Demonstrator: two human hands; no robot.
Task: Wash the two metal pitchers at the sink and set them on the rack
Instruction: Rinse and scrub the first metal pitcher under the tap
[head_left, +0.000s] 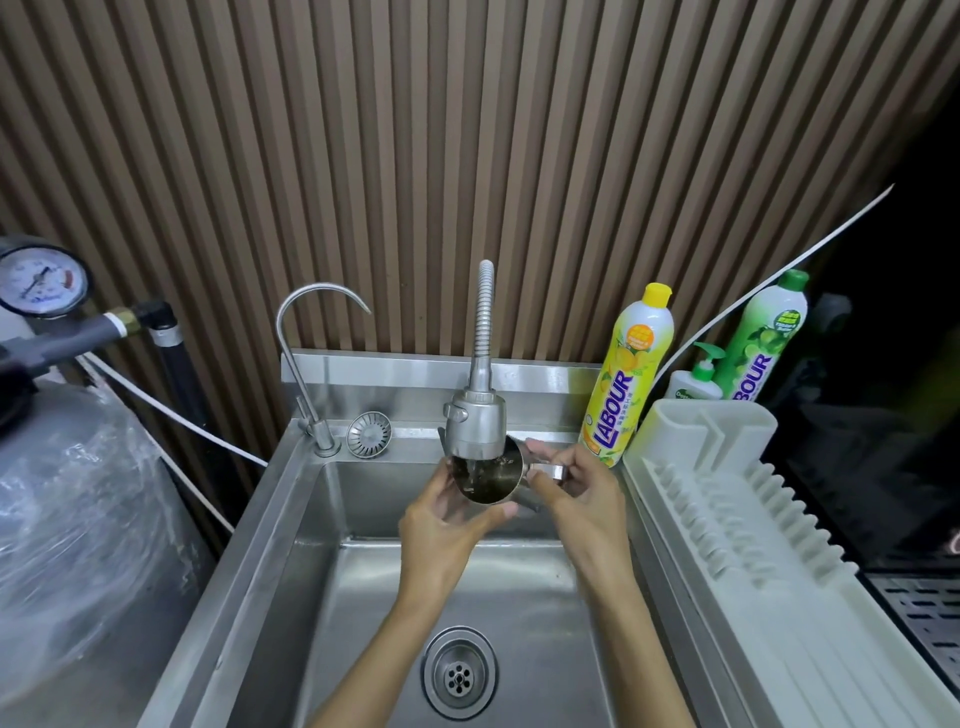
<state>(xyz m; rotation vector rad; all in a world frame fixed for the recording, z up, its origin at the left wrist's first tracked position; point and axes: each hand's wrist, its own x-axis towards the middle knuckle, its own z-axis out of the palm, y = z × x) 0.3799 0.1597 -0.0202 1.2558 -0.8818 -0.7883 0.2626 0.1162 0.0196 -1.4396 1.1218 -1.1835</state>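
Above the sink (291, 545), my left hand (441, 525) curls round the metal pitcher (491, 475) from below while my right hand (582, 499) grips its handle. I hold it tilted, mouth toward me, just under the spray faucet (477, 426); the rack (727, 519) lies right.

A stainless steel sink (291, 519) filled the middle of the view, with a round drain (459, 674) in the basin floor. On its rear ledge, from left to right, stood a slim gooseneck tap (300, 389), a loose metal strainer basket (369, 434) and a flexible-hose faucet (477, 415). A yellow dish soap bottle (626, 379) stood upright at the right rear corner. A white plastic drying rack (727, 519) lay just beside the sink's right rim.
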